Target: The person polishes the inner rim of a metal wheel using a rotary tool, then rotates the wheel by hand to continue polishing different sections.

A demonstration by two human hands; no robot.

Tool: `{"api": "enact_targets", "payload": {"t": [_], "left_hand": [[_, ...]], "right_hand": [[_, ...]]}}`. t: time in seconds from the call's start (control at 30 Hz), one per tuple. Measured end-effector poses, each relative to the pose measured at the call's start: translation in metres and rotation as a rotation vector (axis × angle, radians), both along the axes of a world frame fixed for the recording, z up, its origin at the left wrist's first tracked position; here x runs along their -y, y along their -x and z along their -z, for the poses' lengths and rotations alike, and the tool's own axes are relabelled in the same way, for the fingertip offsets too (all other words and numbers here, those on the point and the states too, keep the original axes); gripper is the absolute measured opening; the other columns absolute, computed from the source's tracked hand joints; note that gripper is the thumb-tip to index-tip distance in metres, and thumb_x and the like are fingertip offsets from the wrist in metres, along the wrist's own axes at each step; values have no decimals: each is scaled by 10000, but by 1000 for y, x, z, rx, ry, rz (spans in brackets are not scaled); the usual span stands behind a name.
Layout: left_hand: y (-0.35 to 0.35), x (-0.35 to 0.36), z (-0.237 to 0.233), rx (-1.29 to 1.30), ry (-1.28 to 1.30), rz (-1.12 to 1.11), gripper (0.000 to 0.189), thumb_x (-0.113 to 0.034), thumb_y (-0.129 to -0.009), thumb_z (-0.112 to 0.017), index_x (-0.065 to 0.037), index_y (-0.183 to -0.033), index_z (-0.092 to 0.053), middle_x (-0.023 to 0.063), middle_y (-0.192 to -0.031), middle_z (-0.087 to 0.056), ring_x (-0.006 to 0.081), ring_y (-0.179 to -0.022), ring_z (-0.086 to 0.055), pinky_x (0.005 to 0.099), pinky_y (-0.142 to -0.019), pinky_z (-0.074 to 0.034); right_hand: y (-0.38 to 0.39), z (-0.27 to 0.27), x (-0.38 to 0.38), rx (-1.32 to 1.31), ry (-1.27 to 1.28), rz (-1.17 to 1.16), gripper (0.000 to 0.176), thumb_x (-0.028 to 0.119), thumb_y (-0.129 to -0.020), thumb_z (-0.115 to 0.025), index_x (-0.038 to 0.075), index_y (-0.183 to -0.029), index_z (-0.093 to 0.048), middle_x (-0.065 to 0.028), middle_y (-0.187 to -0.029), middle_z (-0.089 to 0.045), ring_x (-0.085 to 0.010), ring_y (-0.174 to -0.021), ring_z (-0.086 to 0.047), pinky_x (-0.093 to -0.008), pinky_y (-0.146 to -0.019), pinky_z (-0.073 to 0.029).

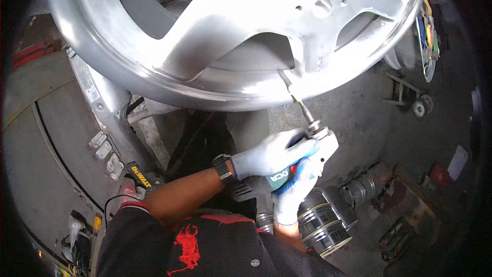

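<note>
A green-bodied die grinder (279, 178) with a silver head and a long thin shaft is held in both of my gloved hands. My left hand (274, 155), a watch at its wrist, wraps over the grinder near its head. Lower on the body, my right hand (294, 195) grips it with blue-coated fingers. The shaft points up and away, and its tip overlaps the rim edge of a shiny alloy wheel (225, 36) beside the base of a spoke. The wheel fills the upper part of the view and is cut off at the top.
A metal stand (110, 102) is under the wheel's left side. Black banded cylinders (323, 225) lie at lower right. A small wheeled frame (405, 95) sits on the floor at right. Small white packs (104, 150) and a yellow-and-black box (138, 174) are at left.
</note>
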State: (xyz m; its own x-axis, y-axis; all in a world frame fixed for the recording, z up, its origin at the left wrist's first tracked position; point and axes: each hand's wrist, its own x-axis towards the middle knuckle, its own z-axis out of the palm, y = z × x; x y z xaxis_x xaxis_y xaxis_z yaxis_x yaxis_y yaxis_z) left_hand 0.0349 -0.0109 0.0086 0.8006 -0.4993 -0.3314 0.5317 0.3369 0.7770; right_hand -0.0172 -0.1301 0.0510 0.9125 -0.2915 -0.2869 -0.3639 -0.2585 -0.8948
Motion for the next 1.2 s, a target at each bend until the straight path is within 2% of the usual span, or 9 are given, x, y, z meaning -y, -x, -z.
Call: {"api": "enact_targets", "payload": {"t": [0.23,0.37,0.6,0.9,1.0,1.07,1.1,1.13,1.2], "left_hand": [[31,-31,-25,-99,-181,-141,453,-297,-1058,-545,59,-1338,-564,197,-1157,-711,190,-1067,-670,370,-952,-513],[24,-24,-48,-211,-269,-229,394,-326,-1053,-562,20,-1235,-610,221,-988,-716,236,-947,-719,389,-841,-541],[-4,-1,-12,-16,-51,-68,400,-342,-1070,-560,42,-1147,-641,234,-986,-706,236,-901,-696,408,-827,-522],[22,-46,-47,-236,-217,-76,494,-374,-1044,-576,32,-1326,-580,212,-1119,-718,226,-1072,-687,377,-939,-519],[18,-33,-56,-286,-285,-156,464,-378,-1041,-581,32,-1256,-605,233,-1065,-714,239,-1034,-701,387,-897,-526],[15,-19,-41,-283,-256,-154,441,-372,-1049,-579,34,-1215,-617,235,-1038,-712,228,-1031,-701,388,-880,-523],[12,-11,-30,-201,-205,-139,434,-368,-1057,-572,37,-1206,-619,224,-1024,-713,217,-1011,-698,381,-875,-523],[6,-9,-26,-120,-154,-125,429,-365,-1065,-565,39,-1197,-621,212,-1010,-713,205,-991,-695,374,-870,-523],[-5,-7,-17,-135,-44,-71,424,-356,-1083,-540,39,-1216,-620,188,-1019,-711,190,-969,-673,371,-878,-517]], "right_hand": [[7,-11,-20,-32,61,-156,604,423,-926,-670,-30,-1303,-537,-170,-1279,-517,-300,-1196,-512,-419,-1089,-360],[5,-14,-15,-219,-369,-58,648,527,-968,-606,-19,-1315,-570,-83,-1202,-633,-169,-1070,-612,-338,-929,-492],[-6,-11,-4,-22,-83,46,446,326,-1038,-504,-43,-1282,-559,-144,-1198,-601,-216,-1073,-587,-389,-977,-461],[10,-13,-22,-105,-137,-216,779,634,-983,-570,-11,-1408,-464,-116,-1299,-550,-211,-1200,-558,-381,-1032,-436],[2,-23,-16,-233,-413,-201,711,570,-1027,-537,-6,-1438,-468,-122,-1336,-561,-208,-1227,-559,-383,-1046,-438],[-14,-34,-19,-252,-248,-58,470,379,-998,-564,-25,-1238,-587,-101,-1046,-629,-199,-933,-616,-355,-866,-494],[-18,-32,-2,-55,306,-512,373,277,-1007,-535,-31,-1208,-601,-94,-1043,-638,-191,-922,-609,-362,-870,-492],[-15,-28,-11,-161,-52,-66,324,204,-1000,-537,-45,-1194,-611,-119,-1095,-631,-207,-965,-601,-385,-902,-477],[-21,-26,-12,-79,-98,59,423,195,-958,-607,-52,-1297,-551,-143,-1209,-593,-223,-1093,-577,-390,-991,-444]]}}
